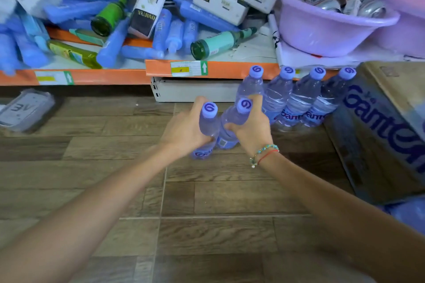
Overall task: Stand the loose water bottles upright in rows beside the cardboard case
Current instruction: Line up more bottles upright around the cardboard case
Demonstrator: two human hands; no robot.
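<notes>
I hold a water bottle in each hand, low over the wood floor (207, 202). My left hand (184, 131) wraps its fingers round the left bottle (208, 126), which stands nearly upright, cap up. My right hand (251, 127), with a beaded bracelet (264, 153) at the wrist, curls round the right bottle (234, 119) — this one tilts, cap leaning right. The two bottles touch low down.

Just beyond them, a row of four bottles (296, 96) stands upright along the foot of the shelf (230, 70), running right to the cardboard case (377, 135); the rightmost one sits just beside the case. The bottle in my right hand lies near the leftmost one in that row.

On the shelf above lie blue bottles, green glass bottles and tissue packs in a heap — a purple basin (326, 27) sits at the right.
</notes>
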